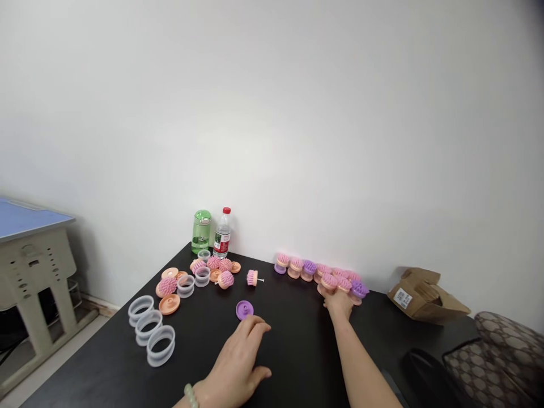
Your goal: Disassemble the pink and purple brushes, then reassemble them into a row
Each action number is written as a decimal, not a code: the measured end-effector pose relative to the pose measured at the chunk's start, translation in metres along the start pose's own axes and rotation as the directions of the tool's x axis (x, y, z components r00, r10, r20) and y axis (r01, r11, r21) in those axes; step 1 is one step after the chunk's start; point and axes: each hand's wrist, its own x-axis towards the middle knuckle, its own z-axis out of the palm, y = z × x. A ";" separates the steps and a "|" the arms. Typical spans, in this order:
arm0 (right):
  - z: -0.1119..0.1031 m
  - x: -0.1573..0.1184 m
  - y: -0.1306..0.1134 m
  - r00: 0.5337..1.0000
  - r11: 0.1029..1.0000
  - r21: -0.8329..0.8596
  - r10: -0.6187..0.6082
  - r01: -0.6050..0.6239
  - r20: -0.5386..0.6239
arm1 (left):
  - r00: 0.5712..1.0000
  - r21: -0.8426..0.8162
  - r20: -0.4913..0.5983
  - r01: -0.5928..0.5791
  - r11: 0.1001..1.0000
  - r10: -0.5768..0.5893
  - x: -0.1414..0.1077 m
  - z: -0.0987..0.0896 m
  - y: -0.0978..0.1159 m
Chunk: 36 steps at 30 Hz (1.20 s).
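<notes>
My left hand [237, 362], with a bead bracelet at the wrist, rests on the black table just below a purple round plastic cap [244, 310], its fingertips at or very near the cap's edge. It holds nothing. My right hand [339, 302] is at the far side of the table, its fingers around a peach-based pink silicone scalp brush [329, 281]. That brush belongs to a row of several assembled pink and purple brushes [309, 267]. A single pink brush with a small pin [252, 277] lies on its side between my hands.
Left of my hands lie several clear plastic rings [148, 328], peach discs [169, 304] and pink bristle heads [213, 263]. A green bottle [201, 232] and a red-capped water bottle [222, 233] stand against the wall. A cardboard box [425, 296] sits at the right, with a patterned bag [497, 357] beyond the table's edge.
</notes>
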 end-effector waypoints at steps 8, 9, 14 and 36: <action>0.000 -0.021 0.002 1.000 1.000 0.013 -0.028 0.028 -0.013 | 0.998 0.090 0.062 -0.004 0.996 -0.001 0.000 -0.002 0.009; 0.001 -0.028 -0.001 0.997 0.998 0.023 -0.063 0.064 -0.038 | 0.997 0.116 0.073 -0.010 0.993 0.002 0.000 -0.003 0.010; 0.014 -0.068 -0.031 0.896 0.887 0.129 -0.441 0.445 -0.054 | 0.989 0.260 0.145 -0.071 0.963 0.034 -0.002 0.000 0.010; 0.042 -0.154 -0.101 0.477 0.525 0.113 -0.829 0.844 0.292 | 0.989 0.651 0.147 -0.087 0.754 -0.013 0.008 -0.011 -0.008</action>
